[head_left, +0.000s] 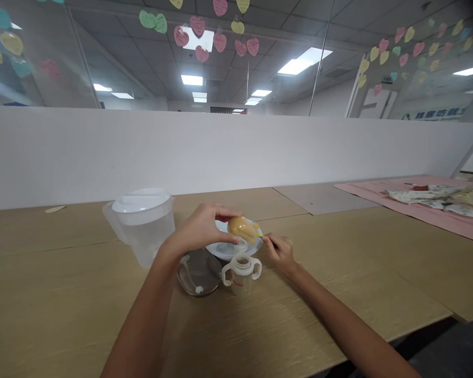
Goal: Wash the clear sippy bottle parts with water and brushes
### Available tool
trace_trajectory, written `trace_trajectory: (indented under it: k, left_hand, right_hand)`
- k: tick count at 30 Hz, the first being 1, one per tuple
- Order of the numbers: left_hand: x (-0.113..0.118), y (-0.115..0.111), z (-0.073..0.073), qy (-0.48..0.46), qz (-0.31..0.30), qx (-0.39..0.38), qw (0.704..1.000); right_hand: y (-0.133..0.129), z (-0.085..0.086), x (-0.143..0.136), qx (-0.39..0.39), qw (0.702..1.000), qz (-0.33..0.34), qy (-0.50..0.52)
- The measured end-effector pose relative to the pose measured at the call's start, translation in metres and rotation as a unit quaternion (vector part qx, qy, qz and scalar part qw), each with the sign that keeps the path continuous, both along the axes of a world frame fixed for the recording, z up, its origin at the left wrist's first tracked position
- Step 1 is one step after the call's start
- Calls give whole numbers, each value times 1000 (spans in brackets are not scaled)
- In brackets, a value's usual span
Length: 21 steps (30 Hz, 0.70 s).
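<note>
With my left hand (pixel 211 228) I pinch the yellow object (pixel 242 229) between thumb and fingers, above the bowl (pixel 220 251). My right hand (pixel 279 253) pinches a thin green piece (pixel 260 236) at its right side.

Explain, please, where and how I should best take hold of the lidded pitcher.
Grip the pitcher by its handle, coming from the left. The handle juts out on that side, away from the other things, and the pitcher stands upright. Its body looks wide, so the handle should probably give the safer hold.
</note>
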<state>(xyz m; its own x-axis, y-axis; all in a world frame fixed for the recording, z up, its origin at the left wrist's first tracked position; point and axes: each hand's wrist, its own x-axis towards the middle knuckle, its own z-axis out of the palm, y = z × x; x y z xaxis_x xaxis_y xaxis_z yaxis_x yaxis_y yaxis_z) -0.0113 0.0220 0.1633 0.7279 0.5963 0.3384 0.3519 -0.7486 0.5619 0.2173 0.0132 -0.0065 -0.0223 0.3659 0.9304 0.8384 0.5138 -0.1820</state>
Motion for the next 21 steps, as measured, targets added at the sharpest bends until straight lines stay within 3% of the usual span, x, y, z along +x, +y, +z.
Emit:
trace_trajectory:
  k: [8,14,17,21]
  left_hand:
    - [-5,8,-4,-42,41,-5,998]
    - [-4,14,-9,2,34,0,999]
    - [-8,20,-10,72,115,55,989]
    - [-17,31,-16,219,253,121,935]
  right_hand:
    - [0,-2,1,4,1000,-4,-29]
    - [3,0,3,-40,999,-24,-16]
    - [7,0,7,-49,992,-70,-89]
    - [11,-1,11,-39,980,-132,-145]
